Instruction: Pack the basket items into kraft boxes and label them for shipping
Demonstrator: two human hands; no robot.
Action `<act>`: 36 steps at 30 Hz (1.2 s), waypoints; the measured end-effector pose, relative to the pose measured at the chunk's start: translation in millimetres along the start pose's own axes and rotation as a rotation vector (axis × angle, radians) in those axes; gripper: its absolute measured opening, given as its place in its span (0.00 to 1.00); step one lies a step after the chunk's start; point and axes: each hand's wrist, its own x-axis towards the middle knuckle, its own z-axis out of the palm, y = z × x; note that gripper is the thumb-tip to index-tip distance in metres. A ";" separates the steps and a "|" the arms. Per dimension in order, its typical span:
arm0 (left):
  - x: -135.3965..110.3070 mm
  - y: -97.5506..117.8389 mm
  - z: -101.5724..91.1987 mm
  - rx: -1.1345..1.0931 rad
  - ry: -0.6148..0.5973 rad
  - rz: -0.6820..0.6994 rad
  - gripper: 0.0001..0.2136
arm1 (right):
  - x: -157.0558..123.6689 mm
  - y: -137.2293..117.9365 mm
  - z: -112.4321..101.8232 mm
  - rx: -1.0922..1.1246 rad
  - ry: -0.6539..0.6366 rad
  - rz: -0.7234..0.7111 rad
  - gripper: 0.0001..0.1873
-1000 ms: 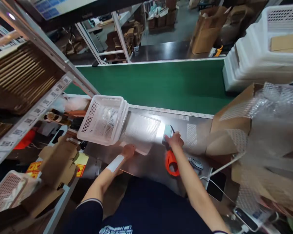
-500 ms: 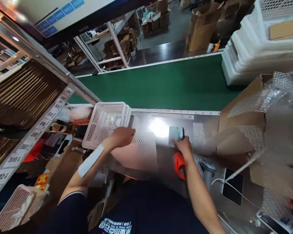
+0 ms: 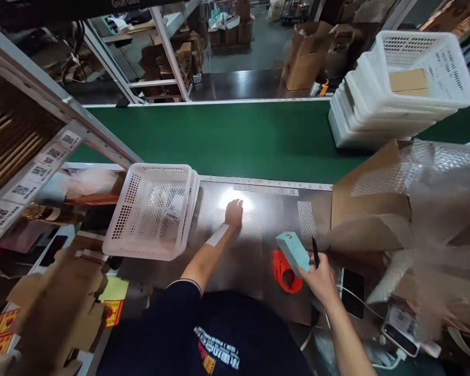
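My left hand [image 3: 234, 212] is over a small sheet of bubble wrap [image 3: 251, 227] on the metal table, fingers stretched forward, holding nothing. My right hand [image 3: 321, 279] grips a light blue box [image 3: 293, 249], tilted and raised over the tabletop. A black pen [image 3: 315, 253] sticks up from the same hand. Just left of the box's lower end lies an orange-red tape roll or ring [image 3: 286, 274], partly covered by the box. Farther back, a second bubble wrap piece [image 3: 306, 220] lies flat.
Nested white baskets [image 3: 151, 250] stand at the left, with a labelled packet [image 3: 175, 208] inside. A green conveyor belt [image 3: 219, 138] runs behind the table. White crates [image 3: 376, 104] are stacked on it. Cardboard and bubble wrap [image 3: 434, 224] crowd the right, near a phone [image 3: 352, 292].
My right hand has brought the light blue box nearer to me and tilted it. My left hand has moved right, away from the baskets, onto the bubble wrap. The camera view has shifted.
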 end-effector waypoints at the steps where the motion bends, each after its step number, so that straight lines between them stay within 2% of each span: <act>1: -17.0 -3.0 3.7 -0.014 0.022 -0.006 0.22 | 10.2 -8.1 4.2 -0.057 -0.031 -0.033 0.25; 3: -61.9 -9.7 15.2 -0.034 0.029 -0.014 0.23 | 33.8 -35.1 19.6 -0.194 -0.124 -0.101 0.22; 5: -113.0 -17.3 35.0 -0.060 0.010 -0.006 0.22 | 56.7 -74.0 45.3 -0.361 -0.245 -0.173 0.18; 7: -157.9 -24.6 61.0 -0.050 -0.062 0.040 0.26 | 74.9 -116.3 80.8 -0.522 -0.369 -0.268 0.15; 9: -187.7 -29.9 87.2 -0.051 -0.139 0.042 0.28 | 87.4 -152.8 121.4 -0.622 -0.454 -0.355 0.14; 11: -201.8 -32.4 107.2 -0.072 -0.169 0.011 0.28 | 95.4 -177.6 160.6 -0.702 -0.508 -0.419 0.13; 13: -205.1 -32.9 118.4 -0.101 -0.150 -0.003 0.30 | 101.1 -190.2 192.1 -0.797 -0.553 -0.471 0.14; 16: -203.3 -32.6 123.4 -0.141 -0.104 0.006 0.32 | 107.7 -193.3 220.6 -0.921 -0.612 -0.531 0.16; 19: -201.4 -33.0 124.1 -0.181 -0.071 0.012 0.32 | 111.4 -188.4 231.1 -0.993 -0.643 -0.552 0.14; 24: -205.2 -32.3 117.8 -0.255 -0.014 -0.005 0.30 | 108.8 -183.6 233.0 -1.060 -0.637 -0.552 0.13; 26: -214.3 -30.4 108.8 -0.273 0.039 -0.170 0.27 | 106.5 -184.2 233.1 -1.074 -0.638 -0.547 0.15; 28: -228.7 -28.8 97.0 -0.277 0.080 -0.445 0.25 | 104.8 -185.8 233.3 -1.079 -0.632 -0.544 0.17; 30: -245.3 -28.9 85.3 -0.277 0.056 -0.699 0.23 | 104.2 -187.9 233.3 -1.075 -0.623 -0.540 0.18; 31: -253.0 -29.8 80.5 -0.281 0.019 -0.778 0.22 | 104.3 -189.1 233.1 -1.070 -0.621 -0.538 0.18; 33: -264.7 -32.8 73.8 -0.309 -0.062 -0.862 0.18 | 104.6 -191.5 232.2 -1.057 -0.619 -0.535 0.19; 36: -271.0 -38.0 70.9 -0.426 -0.148 -0.890 0.12 | 104.2 -194.3 230.3 -1.035 -0.625 -0.532 0.18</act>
